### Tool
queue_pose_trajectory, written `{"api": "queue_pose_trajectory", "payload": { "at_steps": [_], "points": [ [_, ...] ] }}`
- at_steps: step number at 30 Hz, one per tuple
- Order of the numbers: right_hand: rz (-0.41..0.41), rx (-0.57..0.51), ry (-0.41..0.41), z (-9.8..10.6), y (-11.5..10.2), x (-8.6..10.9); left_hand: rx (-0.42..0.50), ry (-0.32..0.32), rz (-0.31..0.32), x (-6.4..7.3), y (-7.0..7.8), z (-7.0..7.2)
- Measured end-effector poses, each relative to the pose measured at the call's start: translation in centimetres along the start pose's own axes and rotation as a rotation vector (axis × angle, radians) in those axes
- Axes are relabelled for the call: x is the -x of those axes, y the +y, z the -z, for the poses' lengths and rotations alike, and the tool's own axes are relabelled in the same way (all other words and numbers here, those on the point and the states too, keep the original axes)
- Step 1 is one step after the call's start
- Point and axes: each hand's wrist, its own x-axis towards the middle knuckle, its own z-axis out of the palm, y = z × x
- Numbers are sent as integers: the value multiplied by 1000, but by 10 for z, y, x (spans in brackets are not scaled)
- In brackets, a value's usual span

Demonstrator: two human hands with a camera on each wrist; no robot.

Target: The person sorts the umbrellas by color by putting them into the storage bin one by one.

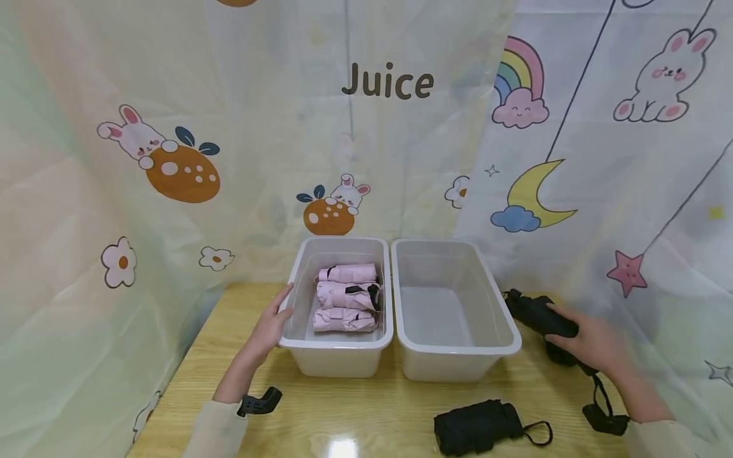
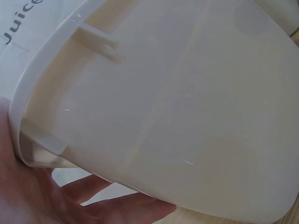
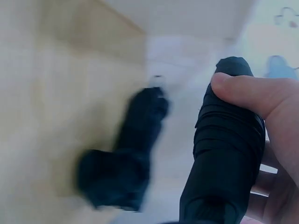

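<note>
My left hand [image 1: 272,324] grips the left side of a white plastic bin [image 1: 338,359], with the thumb at the rim and the fingers below it. That bin's outer wall [image 2: 187,102] fills most of the left wrist view. Inside it, several folded pink umbrellas [image 1: 346,296] lie stacked in a row. At the far right, my right hand [image 1: 595,343] holds a folded black umbrella [image 3: 224,144] above the table, thumb across its upper part. More black folded umbrella cloth [image 3: 140,126] lies below, blurred; how many pieces it makes I cannot tell.
A second white bin [image 1: 458,366], with bare inside walls, stands right beside the first. Another black folded umbrella [image 1: 478,427] with a wrist loop lies at the front of the wooden table [image 1: 263,420]. Printed curtains [image 1: 389,159] hang behind and at both sides.
</note>
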Motion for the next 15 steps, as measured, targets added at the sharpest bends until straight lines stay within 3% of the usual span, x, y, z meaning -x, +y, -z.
{"api": "queue_pose_trajectory", "payload": {
  "at_steps": [5, 9, 15],
  "points": [
    [32, 88, 51, 46, -11, -12, 0, -38, -5, -2, -1, -7],
    [32, 82, -20, 72, -36, -38, -11, -39, -16, -1, 0, -1],
    [130, 61, -110, 85, -71, -85, -22, -57, -20, 2, 2, 3]
  ]
}}
